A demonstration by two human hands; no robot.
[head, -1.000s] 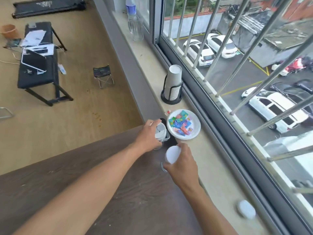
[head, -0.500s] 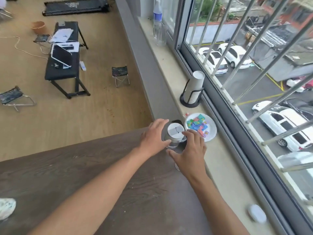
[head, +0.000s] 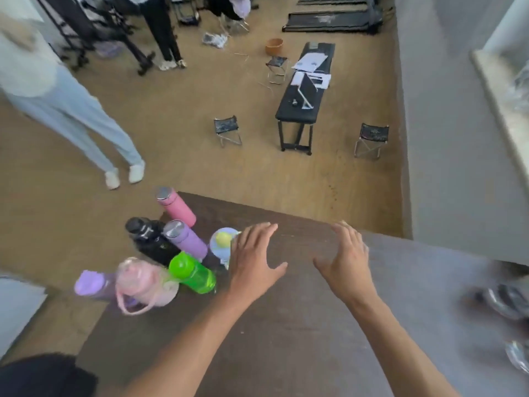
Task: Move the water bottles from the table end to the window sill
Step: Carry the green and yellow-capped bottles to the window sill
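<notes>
Several water bottles stand clustered at the left end of the dark wooden table [head: 286, 325]: a pink flask [head: 177, 209], a black bottle [head: 151, 239], a lilac flask [head: 186, 239], a green bottle [head: 193, 273], a pale pink bottle with a strap [head: 143, 283], a purple bottle [head: 94, 285] and a light blue bottle with a yellow cap [head: 223, 242]. My left hand [head: 254, 262] hovers open just right of the light blue bottle, fingers spread. My right hand [head: 346, 265] is open over the bare tabletop, holding nothing. The window sill [head: 503, 107] shows at the far right, blurred.
A person in pale trousers [head: 71, 118] stands on the floor left of the table. A black bench [head: 303, 101] and small folding stools [head: 227, 130] sit beyond. Blurred metallic objects [head: 506, 302] lie at the table's right edge.
My view has swung left from the window sill to the table end. Both hands left the white-lidded bottles near the sill and now hover open beside the bottle cluster.
</notes>
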